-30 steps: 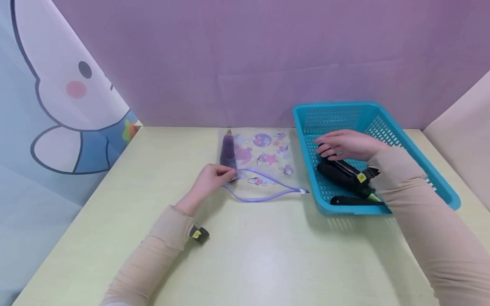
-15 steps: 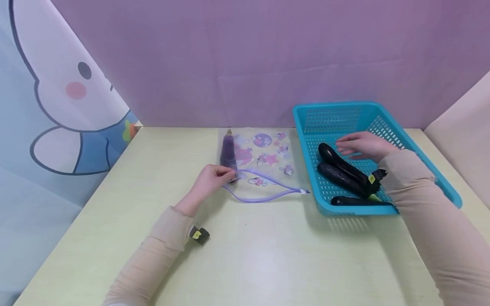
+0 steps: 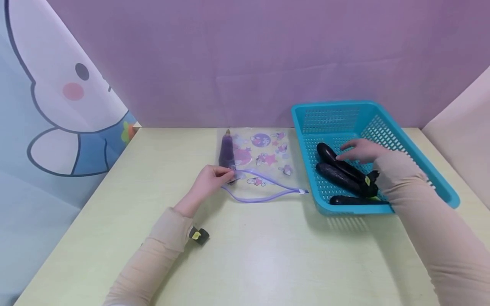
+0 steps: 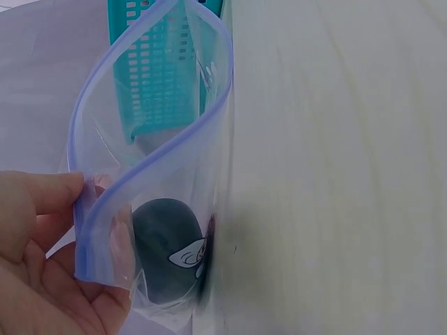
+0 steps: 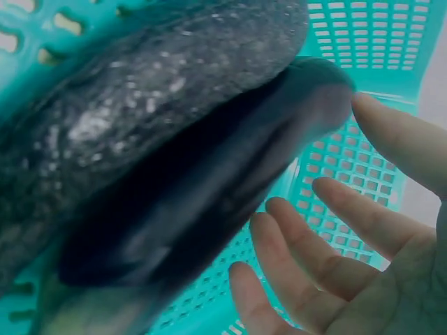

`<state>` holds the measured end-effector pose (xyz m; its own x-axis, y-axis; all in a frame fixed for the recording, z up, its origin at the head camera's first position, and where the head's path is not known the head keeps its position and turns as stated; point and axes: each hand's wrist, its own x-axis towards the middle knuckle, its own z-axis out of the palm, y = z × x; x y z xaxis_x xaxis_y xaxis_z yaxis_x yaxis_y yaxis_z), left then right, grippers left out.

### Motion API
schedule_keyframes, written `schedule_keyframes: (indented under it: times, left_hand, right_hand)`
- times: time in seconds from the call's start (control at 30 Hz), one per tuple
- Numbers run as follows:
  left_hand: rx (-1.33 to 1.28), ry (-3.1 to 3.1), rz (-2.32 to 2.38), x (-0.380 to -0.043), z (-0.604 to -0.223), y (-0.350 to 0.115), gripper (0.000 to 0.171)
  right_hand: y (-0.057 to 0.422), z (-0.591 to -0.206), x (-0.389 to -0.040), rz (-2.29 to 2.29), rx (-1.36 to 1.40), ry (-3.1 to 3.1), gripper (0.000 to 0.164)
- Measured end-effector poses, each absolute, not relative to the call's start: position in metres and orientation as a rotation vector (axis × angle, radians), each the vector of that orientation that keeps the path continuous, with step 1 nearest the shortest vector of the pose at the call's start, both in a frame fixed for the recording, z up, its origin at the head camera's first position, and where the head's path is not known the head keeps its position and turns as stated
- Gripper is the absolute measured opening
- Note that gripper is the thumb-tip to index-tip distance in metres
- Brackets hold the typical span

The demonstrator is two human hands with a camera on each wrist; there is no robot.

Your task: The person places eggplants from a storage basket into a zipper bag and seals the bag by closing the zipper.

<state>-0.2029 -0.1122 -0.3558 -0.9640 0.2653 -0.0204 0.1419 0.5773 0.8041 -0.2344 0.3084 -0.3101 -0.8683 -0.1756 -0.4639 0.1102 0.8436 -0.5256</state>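
Observation:
My left hand (image 3: 210,180) pinches the left corner of a clear zip bag (image 3: 260,199) with a purple rim, printed in pink and purple. The bag's mouth gapes, and an eggplant (image 3: 227,151) lies inside along its left side; in the left wrist view the eggplant's rounded end (image 4: 166,241) shows through the plastic. Over the turquoise basket (image 3: 298,123), my right hand (image 3: 361,151) has its fingers spread beside a glossy eggplant (image 3: 338,163). The right wrist view has its thumb (image 5: 391,132) at that eggplant's tip, contact unclear. A speckled eggplant (image 5: 160,91) lies alongside.
A thinner dark eggplant (image 3: 356,200) lies along the basket's near side. The basket stands just right of the bag on the pale table (image 3: 245,255). Behind the table hangs a purple cloth (image 3: 229,63); a cartoon-printed cloth (image 3: 49,106) hangs at left.
My right hand first drew back to the right, uncovering the glossy eggplant's tip, then came down beside that eggplant. The left hand and bag have stayed put.

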Motion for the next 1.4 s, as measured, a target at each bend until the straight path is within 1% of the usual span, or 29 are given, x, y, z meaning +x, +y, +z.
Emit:
schedule_keyframes:
  times: [0.27,0.63,0.9,1.2,1.4]
  left_hand:
    - [0.334,2.657,1.352,-0.202,-0.356,-0.112,0.023]
    - [0.337,2.66,1.358,-0.202,-0.354,-0.113,0.023]
    - [0.35,2.659,1.36,-0.203,-0.356,-0.114,0.023]
    - [0.408,2.661,1.304,-0.202,-0.354,-0.113,0.023]
    - [0.406,2.645,1.3,-0.204,-0.354,-0.113,0.023]
  right_hand:
    - [0.307,-0.313,-0.238,-0.718,-0.034,2.446,0.071]
    - [0.306,-0.317,-0.239,-0.669,-0.054,2.47,0.067]
    - [0.31,-0.324,-0.243,-0.657,-0.111,2.461,0.079]
    - [0.304,-0.32,-0.236,-0.669,-0.048,2.419,0.065]
    - [0.303,-0.318,-0.233,-0.673,-0.051,2.411,0.066]
